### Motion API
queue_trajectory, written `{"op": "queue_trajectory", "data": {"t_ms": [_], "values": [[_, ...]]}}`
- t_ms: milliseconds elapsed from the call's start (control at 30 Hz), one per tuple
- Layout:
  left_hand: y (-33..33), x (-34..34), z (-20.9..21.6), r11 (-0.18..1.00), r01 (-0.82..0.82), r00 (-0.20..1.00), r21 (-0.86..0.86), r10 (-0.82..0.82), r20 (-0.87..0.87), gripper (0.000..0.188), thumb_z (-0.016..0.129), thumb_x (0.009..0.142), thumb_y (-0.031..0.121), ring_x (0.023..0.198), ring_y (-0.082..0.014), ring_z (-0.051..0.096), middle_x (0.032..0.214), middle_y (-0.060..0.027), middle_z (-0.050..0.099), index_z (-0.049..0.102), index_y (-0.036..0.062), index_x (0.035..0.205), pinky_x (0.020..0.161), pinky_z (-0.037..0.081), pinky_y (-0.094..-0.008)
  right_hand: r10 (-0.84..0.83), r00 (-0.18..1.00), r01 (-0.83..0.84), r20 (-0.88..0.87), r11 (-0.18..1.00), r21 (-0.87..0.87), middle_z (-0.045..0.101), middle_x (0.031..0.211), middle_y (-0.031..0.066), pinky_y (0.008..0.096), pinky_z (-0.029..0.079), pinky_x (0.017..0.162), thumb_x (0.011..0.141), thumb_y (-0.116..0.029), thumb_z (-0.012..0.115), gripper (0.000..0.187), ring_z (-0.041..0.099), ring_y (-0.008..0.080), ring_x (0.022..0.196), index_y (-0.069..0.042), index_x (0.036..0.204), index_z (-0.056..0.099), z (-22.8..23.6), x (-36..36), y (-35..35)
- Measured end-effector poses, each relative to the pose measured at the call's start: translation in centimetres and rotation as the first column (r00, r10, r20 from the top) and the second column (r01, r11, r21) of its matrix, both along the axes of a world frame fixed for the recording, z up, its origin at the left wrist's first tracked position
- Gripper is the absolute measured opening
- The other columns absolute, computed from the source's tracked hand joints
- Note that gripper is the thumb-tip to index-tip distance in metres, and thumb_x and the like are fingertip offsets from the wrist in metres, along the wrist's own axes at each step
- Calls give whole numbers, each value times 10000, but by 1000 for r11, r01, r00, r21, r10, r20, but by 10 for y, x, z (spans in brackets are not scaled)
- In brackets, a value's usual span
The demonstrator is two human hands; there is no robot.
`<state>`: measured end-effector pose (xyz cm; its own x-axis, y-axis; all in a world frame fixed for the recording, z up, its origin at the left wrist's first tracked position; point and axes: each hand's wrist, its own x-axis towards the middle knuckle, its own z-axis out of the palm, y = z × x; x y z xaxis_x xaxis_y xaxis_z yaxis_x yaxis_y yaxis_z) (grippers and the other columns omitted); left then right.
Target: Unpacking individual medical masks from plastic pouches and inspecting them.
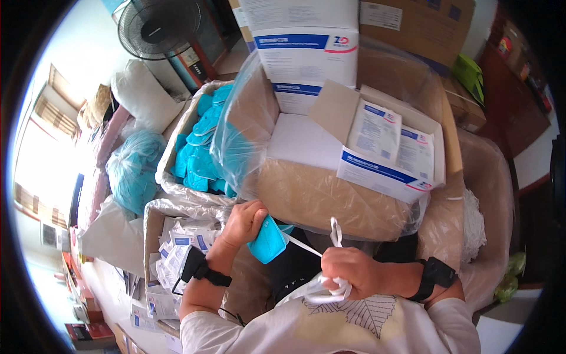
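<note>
My left hand [243, 224] is closed on the upper edge of a turquoise face mask [269, 243], which hangs over my lap. A taut white elastic strap [305, 245] runs from the mask to my right hand [352, 272]. That hand is a closed fist around white elastic straps; one loop [336, 230] sticks up above it and more hang below. In front of me a plastic-lined carton [324, 192] bears an opened white-and-blue box [377, 179] with flat white packets [375, 133] inside.
Turquoise masks [203, 141] fill a lined carton at the left. Below it, another carton [154, 227] holds many small white packets. White boxes [306, 56] are stacked ahead. A black fan [154, 29] stands at the far left, and a lined carton with white strands [471, 227] at the right.
</note>
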<state>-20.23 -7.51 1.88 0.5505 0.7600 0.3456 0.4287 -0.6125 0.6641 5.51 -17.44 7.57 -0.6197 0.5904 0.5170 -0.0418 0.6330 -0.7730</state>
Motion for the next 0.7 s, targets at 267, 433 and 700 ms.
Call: {"op": "queue_trajectory", "data": {"t_ms": [267,433,700], "values": [[26,-98,-40,709,-701,712,-77,702,-13,420,354,941,330,578,-137,454,603,-83,503,557,-3,785,566,388,-317,-310,829,155,-465,927,-342,452,609,50,292,360,510,830,-211,550,221,423,175,549,-70,695,447,33,45,23],[69,-155,-38,385,-917,330,-107,881,340,498,316,948,391,753,-214,524,830,-152,576,551,-47,917,693,412,-336,-647,762,519,11,600,-609,482,684,42,223,350,486,931,-272,418,248,417,77,556,-28,913,457,-2,74,33],[192,-171,-101,227,-717,258,-659,965,51,466,414,870,286,985,-289,481,1160,-185,465,415,-17,1223,886,376,-368,-934,356,782,9,293,-551,529,772,57,210,387,492,901,-262,451,198,466,81,573,-75,961,478,-14,141,3]]}}
